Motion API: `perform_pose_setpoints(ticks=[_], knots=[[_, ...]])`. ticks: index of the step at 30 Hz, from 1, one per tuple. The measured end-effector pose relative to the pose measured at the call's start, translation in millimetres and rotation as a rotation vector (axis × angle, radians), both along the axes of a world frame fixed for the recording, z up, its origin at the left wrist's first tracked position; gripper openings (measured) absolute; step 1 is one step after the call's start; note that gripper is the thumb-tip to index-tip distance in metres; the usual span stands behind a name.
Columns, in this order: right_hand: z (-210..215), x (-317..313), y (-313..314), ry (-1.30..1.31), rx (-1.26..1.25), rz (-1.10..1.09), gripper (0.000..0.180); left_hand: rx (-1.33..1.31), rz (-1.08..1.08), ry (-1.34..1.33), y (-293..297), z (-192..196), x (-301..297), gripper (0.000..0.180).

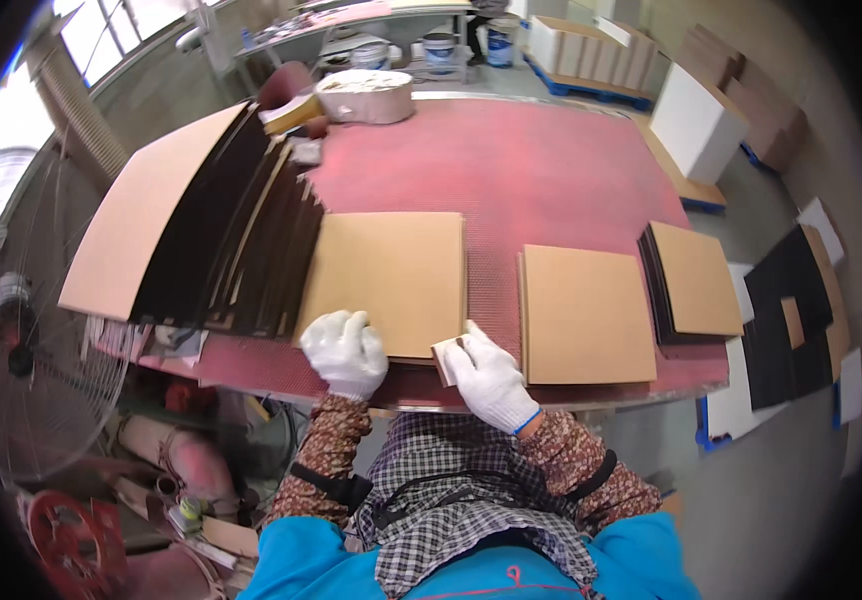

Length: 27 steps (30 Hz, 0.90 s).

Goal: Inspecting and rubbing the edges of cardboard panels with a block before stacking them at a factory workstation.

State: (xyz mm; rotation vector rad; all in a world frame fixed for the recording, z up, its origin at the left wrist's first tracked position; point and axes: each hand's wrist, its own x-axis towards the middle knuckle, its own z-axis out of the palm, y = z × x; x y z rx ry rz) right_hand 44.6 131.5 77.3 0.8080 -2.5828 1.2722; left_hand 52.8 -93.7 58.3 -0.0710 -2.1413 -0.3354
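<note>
A square tan board (391,270) lies flat in front of me on the red table, apparently on top of others. My left hand (346,350), in a white knit glove, is at its near left corner with the fingers curled in against the edge. Beside the near right corner, my right hand (489,378), gloved too, grips a small pale block (444,362) between thumb and fingers. Much of that block is hidden by the glove. To the right lie a second stack of tan boards (589,315) and a smaller dark-sided stack (693,280).
Many dark-faced boards (241,230) lean in a row at the table's left. A white-wrapped bundle (366,95) sits on the red table (511,150) at the far edge. A large fan (26,350) stands left; loaded pallets (591,88) stand far right.
</note>
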Motion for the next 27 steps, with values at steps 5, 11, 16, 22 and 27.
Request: perform_pose_setpoints(ticks=[5, 11, 16, 22, 27], knots=[[23.4, 1.1, 55.9, -0.287, 0.166, -0.170, 0.026, -0.004, -0.109, 0.026, 29.8, 15.1, 23.2, 0.019], [9.7, 21.0, 178.4, -0.051, 0.604, -0.511, 0.025, 0.315, -0.865, -0.378, 132.3, 17.0, 23.3, 0.034], [7.1, 18.2, 210.8, -0.139, 0.680, -0.663, 0.031, 0.746, -0.631, -0.568, 186.9, -34.4, -27.9, 0.064], [-0.6, 10.8, 210.5, -0.129, 0.734, -0.604, 0.033, 0.616, -0.527, -0.566, 200.0, -61.5, -31.6, 0.069], [-0.9, 0.2, 207.3, -0.137, 0.784, -0.590, 0.032, 0.599, -0.627, -0.604, 189.5, -59.4, -26.2, 0.071]])
